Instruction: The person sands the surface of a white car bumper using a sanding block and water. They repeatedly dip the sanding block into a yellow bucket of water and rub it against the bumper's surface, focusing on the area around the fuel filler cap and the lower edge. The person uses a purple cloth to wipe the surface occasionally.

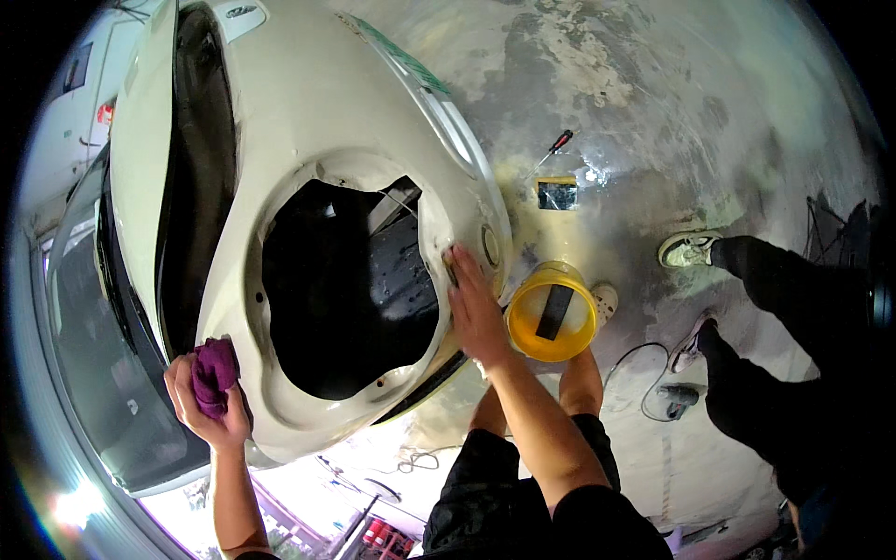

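Note:
A pale cream car body [308,103] with a large rounded opening [327,271] fills the left half of the view. My left hand [207,411] is closed around a bunched purple cloth [216,375] at the panel's edge, left of the opening. My right hand [474,303] presses on the narrow strip of bodywork along the opening's right side, fingers held together. Beneath those fingers shows a small dark piece that I cannot make out. Just right of that hand, a yellow bucket [540,351] of cloudy water stands on the floor, with a flat black strip [554,312] in its mouth.
A screwdriver [561,142] and a small dark square pad [557,194] lie on the stained floor [653,112]. Another person's dark-trousered legs [779,289] stand at right, near a corded power tool [679,399]. My own legs [474,476] are below the bucket.

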A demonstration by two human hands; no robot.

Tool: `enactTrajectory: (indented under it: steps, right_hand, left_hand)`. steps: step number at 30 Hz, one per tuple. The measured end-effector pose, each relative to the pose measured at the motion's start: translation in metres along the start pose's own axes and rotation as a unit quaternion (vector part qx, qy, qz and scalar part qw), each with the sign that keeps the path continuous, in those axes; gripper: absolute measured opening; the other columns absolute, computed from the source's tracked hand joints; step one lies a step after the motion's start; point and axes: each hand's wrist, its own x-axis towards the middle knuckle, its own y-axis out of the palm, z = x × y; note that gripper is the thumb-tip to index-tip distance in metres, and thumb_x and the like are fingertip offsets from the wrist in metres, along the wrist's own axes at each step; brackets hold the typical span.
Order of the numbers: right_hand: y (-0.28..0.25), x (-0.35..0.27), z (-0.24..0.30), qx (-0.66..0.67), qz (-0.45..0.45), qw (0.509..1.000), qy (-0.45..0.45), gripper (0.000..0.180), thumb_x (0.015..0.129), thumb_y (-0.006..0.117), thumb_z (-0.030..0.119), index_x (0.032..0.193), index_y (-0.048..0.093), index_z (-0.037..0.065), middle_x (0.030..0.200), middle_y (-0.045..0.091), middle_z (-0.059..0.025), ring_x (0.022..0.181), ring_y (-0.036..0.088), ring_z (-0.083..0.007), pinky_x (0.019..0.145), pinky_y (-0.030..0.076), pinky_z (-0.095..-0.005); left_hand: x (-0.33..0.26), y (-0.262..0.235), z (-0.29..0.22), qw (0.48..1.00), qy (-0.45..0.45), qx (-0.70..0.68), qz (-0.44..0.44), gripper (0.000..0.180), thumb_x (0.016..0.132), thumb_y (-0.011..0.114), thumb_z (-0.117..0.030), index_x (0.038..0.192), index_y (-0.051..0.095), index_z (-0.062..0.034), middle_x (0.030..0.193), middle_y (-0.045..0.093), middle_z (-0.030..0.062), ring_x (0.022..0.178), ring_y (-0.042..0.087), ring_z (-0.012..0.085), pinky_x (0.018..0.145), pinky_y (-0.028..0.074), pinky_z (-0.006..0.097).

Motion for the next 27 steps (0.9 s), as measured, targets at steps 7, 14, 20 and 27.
enactTrajectory:
  steps: [7,14,20,27]
  right_hand:
    - [-0.021,0.088,-0.014,0.011,-0.028,0.997,-0.067,0.052,0.108,0.045,0.010,0.158,0.038,-0.001,0.164,0.036,-0.0248,0.155,0.031,-0.0401,0.126,0.025,-0.0456]
    - [-0.024,0.070,-0.016,-0.004,0.025,0.995,-0.095,0.053,0.103,0.048,0.004,0.156,0.042,0.000,0.163,0.037,-0.0241,0.152,0.033,-0.0446,0.127,0.026,-0.0487]
    - [-0.028,0.147,-0.011,0.064,-0.007,0.986,-0.150,0.052,0.104,0.049,0.007,0.155,0.044,0.001,0.163,0.038,-0.0223,0.153,0.033,-0.0409,0.127,0.025,-0.0482]
    - [-0.022,0.146,-0.004,0.050,0.012,0.985,-0.164,0.052,0.104,0.050,0.010,0.155,0.046,0.003,0.163,0.040,-0.0196,0.154,0.033,-0.0388,0.127,0.023,-0.0480]
  left_hand:
    - [0.009,0.007,-0.006,1.000,0.005,-0.017,-0.004,0.054,0.072,0.068,-0.012,0.122,0.059,0.0077,0.108,0.063,0.0269,0.099,0.062,0.0446,0.092,0.050,0.051]
    - [0.005,0.000,-0.005,1.000,0.013,0.002,0.010,0.054,0.071,0.068,-0.010,0.121,0.060,0.0073,0.107,0.063,0.0266,0.097,0.061,0.0455,0.090,0.050,0.050]
    - [0.008,-0.002,-0.005,0.999,-0.008,0.012,0.036,0.054,0.082,0.069,-0.023,0.126,0.058,0.0063,0.115,0.061,0.0285,0.106,0.060,0.0452,0.098,0.047,0.050]
    - [0.014,-0.001,-0.013,1.000,0.000,0.010,0.026,0.051,0.072,0.067,-0.011,0.120,0.059,0.0053,0.103,0.062,0.0258,0.096,0.060,0.0450,0.087,0.049,0.051]
